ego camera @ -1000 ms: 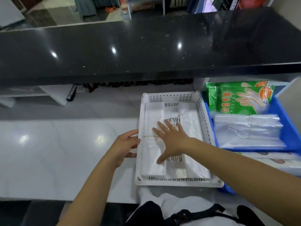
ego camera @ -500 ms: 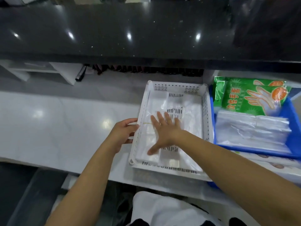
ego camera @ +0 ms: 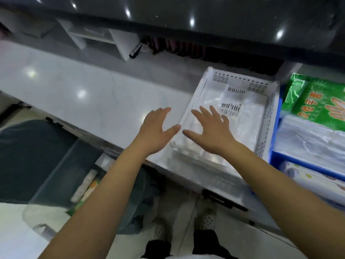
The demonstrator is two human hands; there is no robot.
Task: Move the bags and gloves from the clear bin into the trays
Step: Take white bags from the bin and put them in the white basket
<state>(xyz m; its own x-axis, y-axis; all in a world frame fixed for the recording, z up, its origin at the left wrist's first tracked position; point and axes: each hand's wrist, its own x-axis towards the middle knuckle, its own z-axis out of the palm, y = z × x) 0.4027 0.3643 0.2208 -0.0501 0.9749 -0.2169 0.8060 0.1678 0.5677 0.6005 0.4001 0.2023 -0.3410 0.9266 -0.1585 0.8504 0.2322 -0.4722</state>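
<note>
A white perforated tray (ego camera: 271, 101) sits on the white counter and holds flat clear plastic bags (ego camera: 248, 118). To its right a blue tray (ego camera: 276, 154) holds a stack of clear bags (ego camera: 308, 139) and a green pack of gloves (ego camera: 317, 100). My right hand (ego camera: 211, 129) hovers open over the white tray's near left part, fingers spread. My left hand (ego camera: 156, 131) is open just left of that tray's rim, holding nothing. The clear bin (ego camera: 61, 176) stands on the floor at lower left, with a few packs (ego camera: 84, 186) inside.
A black countertop (ego camera: 205, 19) overhangs the back. White shelving (ego camera: 104, 38) and a dark pen-like object (ego camera: 136, 50) lie under it at the left. More printed packs (ego camera: 317, 180) lie below the blue tray. My feet (ego camera: 205, 217) are on the floor below.
The view has tilted down and left, showing the clear bin. My left hand has let go of the white tray's rim and opened. My right hand has lifted off the bags.
</note>
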